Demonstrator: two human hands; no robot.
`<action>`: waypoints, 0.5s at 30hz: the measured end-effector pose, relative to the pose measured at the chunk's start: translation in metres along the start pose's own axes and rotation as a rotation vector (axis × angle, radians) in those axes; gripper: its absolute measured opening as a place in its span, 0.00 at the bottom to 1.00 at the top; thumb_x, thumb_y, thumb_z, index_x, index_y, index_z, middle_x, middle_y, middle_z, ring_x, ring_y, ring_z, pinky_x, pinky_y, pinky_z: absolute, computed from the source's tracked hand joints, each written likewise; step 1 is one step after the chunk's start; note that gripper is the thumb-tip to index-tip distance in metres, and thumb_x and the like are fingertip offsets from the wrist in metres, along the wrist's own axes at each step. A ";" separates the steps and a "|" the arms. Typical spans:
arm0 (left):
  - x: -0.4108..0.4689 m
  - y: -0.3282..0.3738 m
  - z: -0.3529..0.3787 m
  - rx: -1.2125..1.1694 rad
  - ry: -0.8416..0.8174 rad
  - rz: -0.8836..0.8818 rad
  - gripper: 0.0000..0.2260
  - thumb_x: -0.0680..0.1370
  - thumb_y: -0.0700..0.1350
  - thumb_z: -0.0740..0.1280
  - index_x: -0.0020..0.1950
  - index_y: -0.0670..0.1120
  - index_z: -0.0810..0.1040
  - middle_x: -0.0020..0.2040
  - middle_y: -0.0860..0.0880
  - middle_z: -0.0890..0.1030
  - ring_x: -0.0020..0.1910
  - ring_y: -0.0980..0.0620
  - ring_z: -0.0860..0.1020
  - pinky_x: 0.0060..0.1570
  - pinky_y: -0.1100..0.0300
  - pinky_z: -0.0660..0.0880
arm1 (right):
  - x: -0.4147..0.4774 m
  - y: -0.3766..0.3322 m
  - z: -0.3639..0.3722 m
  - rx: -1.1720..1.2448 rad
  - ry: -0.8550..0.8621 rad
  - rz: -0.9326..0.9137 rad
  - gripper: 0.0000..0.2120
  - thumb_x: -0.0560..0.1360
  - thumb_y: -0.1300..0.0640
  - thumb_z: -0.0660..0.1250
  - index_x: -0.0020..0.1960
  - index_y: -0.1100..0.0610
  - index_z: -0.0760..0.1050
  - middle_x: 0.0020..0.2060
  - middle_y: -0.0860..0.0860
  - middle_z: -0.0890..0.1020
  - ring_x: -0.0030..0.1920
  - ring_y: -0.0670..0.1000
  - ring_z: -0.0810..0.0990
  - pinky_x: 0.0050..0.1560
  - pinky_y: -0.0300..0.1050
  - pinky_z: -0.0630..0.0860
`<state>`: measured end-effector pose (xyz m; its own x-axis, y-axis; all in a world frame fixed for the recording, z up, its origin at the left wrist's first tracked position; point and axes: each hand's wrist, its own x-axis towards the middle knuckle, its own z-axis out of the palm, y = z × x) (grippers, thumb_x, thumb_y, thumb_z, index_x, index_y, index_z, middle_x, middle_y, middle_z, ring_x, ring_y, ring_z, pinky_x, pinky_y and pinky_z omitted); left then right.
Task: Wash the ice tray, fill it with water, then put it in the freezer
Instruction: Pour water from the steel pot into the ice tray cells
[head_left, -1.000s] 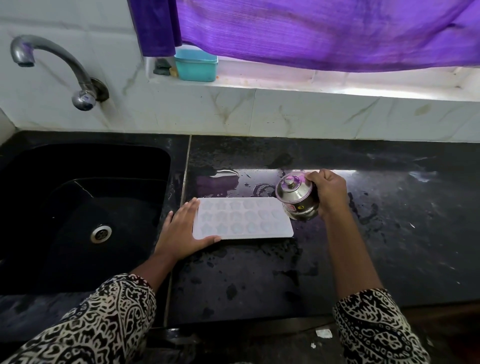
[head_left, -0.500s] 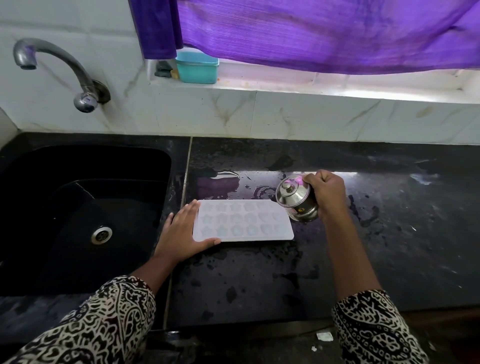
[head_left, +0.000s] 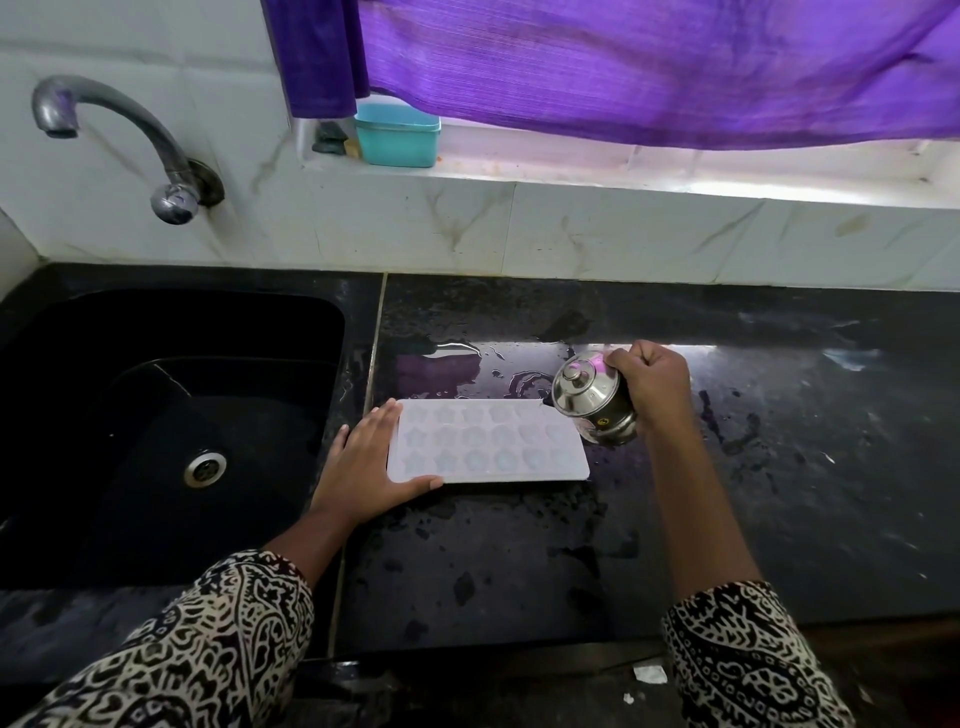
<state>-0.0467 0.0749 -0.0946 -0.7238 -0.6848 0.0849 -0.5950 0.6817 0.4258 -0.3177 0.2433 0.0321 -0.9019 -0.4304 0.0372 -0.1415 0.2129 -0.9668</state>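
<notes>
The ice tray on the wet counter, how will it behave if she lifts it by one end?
The ice tray looks thin and flat, so it may flex. Its star-shaped cells seem to hold water, which would likely spill if tilted. The counter under it is wet, so it could slide when pushed; the left hand steadies it.

Readable text: none anywhere in the view.
Steel pot (head_left: 597, 400): a small dark round sticker sits low on its side, with yellowish marks too small and blurred to read.
Ice tray (head_left: 488, 441): plain white, with no lettering.
Teal box (head_left: 397, 135) on the sill: no label visible.
</notes>
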 end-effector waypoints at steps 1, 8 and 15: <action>0.000 0.000 0.000 0.000 -0.001 0.000 0.57 0.59 0.84 0.50 0.80 0.51 0.52 0.80 0.55 0.55 0.78 0.55 0.55 0.75 0.47 0.49 | 0.000 0.000 0.000 0.000 -0.001 0.003 0.17 0.68 0.61 0.69 0.26 0.52 0.65 0.23 0.47 0.69 0.29 0.48 0.68 0.31 0.40 0.68; 0.000 0.000 -0.001 0.000 -0.005 0.000 0.58 0.58 0.84 0.50 0.80 0.51 0.52 0.80 0.54 0.55 0.78 0.55 0.54 0.75 0.47 0.49 | 0.000 0.000 0.000 -0.005 0.006 0.003 0.16 0.68 0.61 0.69 0.27 0.53 0.65 0.25 0.49 0.69 0.30 0.49 0.69 0.32 0.42 0.68; -0.001 0.001 -0.003 -0.011 0.003 0.010 0.57 0.59 0.84 0.50 0.80 0.51 0.52 0.80 0.54 0.55 0.78 0.55 0.54 0.75 0.47 0.49 | 0.000 -0.001 0.000 -0.020 0.007 0.002 0.15 0.68 0.61 0.69 0.28 0.53 0.66 0.25 0.48 0.70 0.29 0.47 0.68 0.31 0.40 0.69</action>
<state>-0.0461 0.0754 -0.0919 -0.7291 -0.6783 0.0917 -0.5834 0.6859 0.4349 -0.3176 0.2434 0.0336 -0.9052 -0.4234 0.0368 -0.1475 0.2319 -0.9615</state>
